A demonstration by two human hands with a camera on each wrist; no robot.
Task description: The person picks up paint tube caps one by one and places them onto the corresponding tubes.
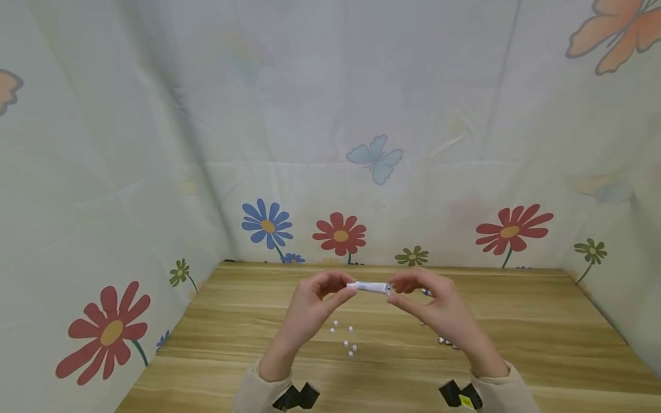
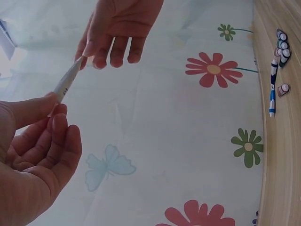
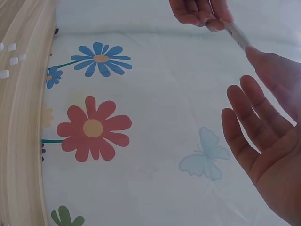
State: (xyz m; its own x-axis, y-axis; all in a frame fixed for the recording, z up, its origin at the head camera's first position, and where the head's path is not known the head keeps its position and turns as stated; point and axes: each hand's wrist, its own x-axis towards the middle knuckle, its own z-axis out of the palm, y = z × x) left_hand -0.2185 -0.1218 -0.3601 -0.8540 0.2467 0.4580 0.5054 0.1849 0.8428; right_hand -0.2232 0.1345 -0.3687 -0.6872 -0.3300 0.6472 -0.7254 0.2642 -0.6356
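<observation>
"Starting with the biggest, what's around the work?"

"A flower-printed cloth (image 1: 289, 115) walls the space, and a wood-grain table (image 1: 542, 332) spreads below it."

"And the hands?"

"Both are raised above the table. The left hand (image 1: 311, 307) pinches one end of a white tube (image 1: 372, 287) between thumb and fingers; the right hand (image 1: 439, 298) pinches the other, flatter end, its remaining fingers loose."

"Why by the ends?"

"My guess: it leaves the middle uncovered and steadies the tube, which lies nearly level between the hands."

"What lies beyond?"

"Slim blue-and-white objects (image 2: 272, 101) and a cluster of dark little tubes (image 2: 282, 44), toward the right of the table. They're probably grouped to keep them out of the way; I can't read their labels."

"Smallest?"

"Small white pieces (image 1: 346, 343), scattered on the table between the forearms, nearer the left. They look like caps, perhaps left there within easy reach."
</observation>
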